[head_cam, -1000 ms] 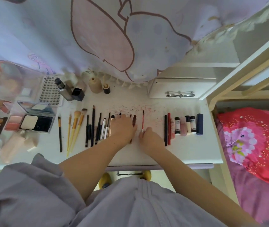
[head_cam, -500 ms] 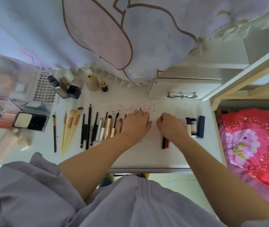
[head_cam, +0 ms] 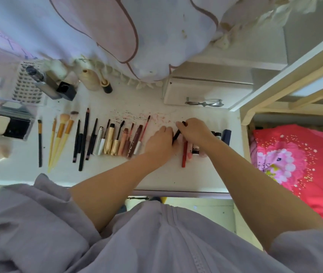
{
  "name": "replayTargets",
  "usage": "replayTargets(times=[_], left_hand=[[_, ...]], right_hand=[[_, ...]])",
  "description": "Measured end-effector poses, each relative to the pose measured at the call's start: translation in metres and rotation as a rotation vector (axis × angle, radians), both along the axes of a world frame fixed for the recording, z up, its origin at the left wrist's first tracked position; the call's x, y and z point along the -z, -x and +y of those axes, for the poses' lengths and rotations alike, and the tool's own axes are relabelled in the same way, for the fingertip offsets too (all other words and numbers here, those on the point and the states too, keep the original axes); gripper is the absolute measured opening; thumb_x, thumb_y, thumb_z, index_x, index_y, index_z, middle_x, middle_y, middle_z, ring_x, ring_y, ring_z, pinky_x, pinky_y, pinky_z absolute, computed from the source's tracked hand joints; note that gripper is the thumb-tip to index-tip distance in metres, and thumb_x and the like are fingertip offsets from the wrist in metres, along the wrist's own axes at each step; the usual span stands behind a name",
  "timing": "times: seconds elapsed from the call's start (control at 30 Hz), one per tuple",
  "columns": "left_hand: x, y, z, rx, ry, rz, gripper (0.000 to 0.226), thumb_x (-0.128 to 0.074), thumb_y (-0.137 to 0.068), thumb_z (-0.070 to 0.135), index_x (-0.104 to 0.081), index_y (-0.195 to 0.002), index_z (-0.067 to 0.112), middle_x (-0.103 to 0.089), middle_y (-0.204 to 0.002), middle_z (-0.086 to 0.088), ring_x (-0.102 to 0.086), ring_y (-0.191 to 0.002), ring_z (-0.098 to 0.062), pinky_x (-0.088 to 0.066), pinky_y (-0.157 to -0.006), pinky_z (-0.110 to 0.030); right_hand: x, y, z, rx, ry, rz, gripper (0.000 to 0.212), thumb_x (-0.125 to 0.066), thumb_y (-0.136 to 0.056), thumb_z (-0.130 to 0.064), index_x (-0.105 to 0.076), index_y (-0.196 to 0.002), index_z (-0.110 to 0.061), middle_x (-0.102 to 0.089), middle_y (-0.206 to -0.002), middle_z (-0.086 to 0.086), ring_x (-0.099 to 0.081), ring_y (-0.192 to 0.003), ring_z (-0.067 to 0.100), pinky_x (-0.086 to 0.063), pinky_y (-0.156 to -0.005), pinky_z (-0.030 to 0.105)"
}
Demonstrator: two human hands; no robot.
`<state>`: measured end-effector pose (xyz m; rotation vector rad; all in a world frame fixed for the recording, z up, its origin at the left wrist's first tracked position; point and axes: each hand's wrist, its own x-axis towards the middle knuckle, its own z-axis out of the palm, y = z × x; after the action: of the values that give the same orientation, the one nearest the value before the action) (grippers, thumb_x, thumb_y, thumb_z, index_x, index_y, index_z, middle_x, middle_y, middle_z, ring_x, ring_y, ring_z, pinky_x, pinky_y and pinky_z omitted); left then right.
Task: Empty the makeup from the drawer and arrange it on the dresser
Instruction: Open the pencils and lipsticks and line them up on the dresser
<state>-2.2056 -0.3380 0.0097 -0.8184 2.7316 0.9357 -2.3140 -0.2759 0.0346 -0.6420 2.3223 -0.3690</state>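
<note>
Head view: white dresser (head_cam: 107, 174) seen from above.
Right hand (head_cam: 195, 133): pinching black pencil (head_cam: 177, 134), tilted, just above dresser top.
Left hand (head_cam: 161, 141): fingers curled beside pencil's lower end; grip unclear.
Makeup: brushes (head_cam: 61, 138), tubes (head_cam: 115, 142) in row left of hands; red pencil (head_cam: 184, 154) beside right wrist.

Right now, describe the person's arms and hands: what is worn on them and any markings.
Both forearms are bare, with loose pale lilac fabric sleeves bunched up near the elbows. The left hand and right hand wear no gloves; no rings, watch or bracelets show from this view. The same lilac garment, with a stitched centre seam, covers the torso below.
</note>
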Motion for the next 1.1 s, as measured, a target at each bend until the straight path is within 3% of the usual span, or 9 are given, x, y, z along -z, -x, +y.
replayTargets(times=[0.13,0.23,0.37,0.47,0.67,0.77,0.87,0.97,1.1], left_hand=[[-0.023,-0.029,-0.025,0.134,-0.068,0.081,0.008,-0.042,-0.095,0.018,-0.041,-0.093,0.010,-0.043,-0.074,0.004,-0.045,-0.059,-0.018,-0.028,-0.046,-0.029],[-0.041,-0.045,-0.039,0.278,-0.001,0.086,0.014,-0.035,-0.099,0.023,-0.046,-0.104,0.016,-0.040,-0.073,0.012,-0.041,-0.056,-0.008,-0.024,-0.046,-0.023],[-0.056,-0.057,-0.052,0.360,0.042,0.045,0.016,-0.032,-0.100,0.032,-0.046,-0.099,0.024,-0.044,-0.074,0.013,-0.046,-0.067,-0.012,-0.032,-0.054,-0.028],[-0.063,-0.066,-0.062,0.420,0.113,0.051,0.014,-0.029,-0.100,0.034,-0.039,-0.091,0.030,-0.043,-0.065,0.013,-0.044,-0.060,-0.010,-0.027,-0.048,-0.024],[-0.075,-0.073,-0.070,0.446,0.153,0.101,0.015,-0.029,-0.101,0.036,-0.038,-0.089,0.032,-0.041,-0.059,0.011,-0.038,-0.051,-0.002,-0.024,-0.047,-0.023],[-0.074,-0.076,-0.071,0.429,0.133,0.114,0.021,-0.031,-0.100,0.038,-0.048,-0.096,0.027,-0.043,-0.058,0.010,-0.039,-0.050,-0.002,-0.027,-0.048,-0.024],[-0.069,-0.079,-0.069,0.444,0.059,0.059,0.021,-0.030,-0.099,0.040,-0.045,-0.097,0.025,-0.046,-0.063,0.010,-0.042,-0.053,-0.003,-0.030,-0.050,-0.027],[-0.057,-0.081,-0.073,0.390,-0.099,-0.043,0.019,-0.030,-0.101,0.032,-0.043,-0.102,0.017,-0.048,-0.068,0.004,-0.043,-0.055,-0.011,-0.032,-0.049,-0.027],[-0.044,-0.074,-0.074,0.009,-0.472,-0.067,0.019,-0.037,-0.100,0.019,-0.053,-0.097,0.008,-0.055,-0.076,-0.002,-0.052,-0.060,-0.014,-0.047,-0.057,-0.030]], right_hand=[[-0.034,-0.006,0.003,0.068,0.103,-0.344,0.037,-0.048,-0.094,-0.037,-0.063,-0.070,-0.013,-0.055,-0.042,-0.010,-0.041,-0.032,0.002,-0.032,-0.035,0.014],[-0.053,-0.021,0.002,0.003,0.096,-0.495,0.033,-0.048,-0.093,-0.034,-0.065,-0.076,-0.012,-0.057,-0.049,-0.009,-0.037,-0.036,0.004,-0.028,-0.037,0.017],[-0.076,-0.039,0.004,-0.125,0.155,-0.506,0.033,-0.045,-0.096,-0.031,-0.065,-0.075,-0.016,-0.057,-0.052,-0.012,-0.039,-0.040,0.002,-0.032,-0.041,0.016],[-0.087,-0.049,0.004,-0.185,0.217,-0.476,0.032,-0.044,-0.099,-0.027,-0.065,-0.076,-0.017,-0.055,-0.052,-0.012,-0.039,-0.040,0.000,-0.033,-0.041,0.012],[-0.091,-0.058,0.005,-0.139,0.293,-0.486,0.030,-0.044,-0.099,-0.024,-0.064,-0.079,-0.015,-0.051,-0.054,-0.010,-0.036,-0.042,0.001,-0.032,-0.043,0.011],[-0.089,-0.061,0.006,-0.122,0.287,-0.508,0.030,-0.044,-0.099,-0.024,-0.064,-0.080,-0.015,-0.052,-0.052,-0.011,-0.036,-0.041,0.001,-0.032,-0.043,0.011],[-0.087,-0.063,0.008,-0.137,0.225,-0.467,0.028,-0.045,-0.099,-0.024,-0.063,-0.079,-0.017,-0.059,-0.058,-0.010,-0.043,-0.042,-0.001,-0.034,-0.042,0.011],[-0.081,-0.050,0.019,-0.096,0.146,-0.347,0.019,-0.045,-0.097,-0.018,-0.063,-0.088,-0.017,-0.066,-0.075,-0.007,-0.056,-0.062,0.003,-0.042,-0.055,0.016],[-0.061,-0.037,0.036,0.177,0.081,-0.364,0.012,-0.042,-0.095,-0.009,-0.052,-0.100,-0.013,-0.072,-0.082,-0.001,-0.065,-0.075,0.015,-0.045,-0.059,0.023]])
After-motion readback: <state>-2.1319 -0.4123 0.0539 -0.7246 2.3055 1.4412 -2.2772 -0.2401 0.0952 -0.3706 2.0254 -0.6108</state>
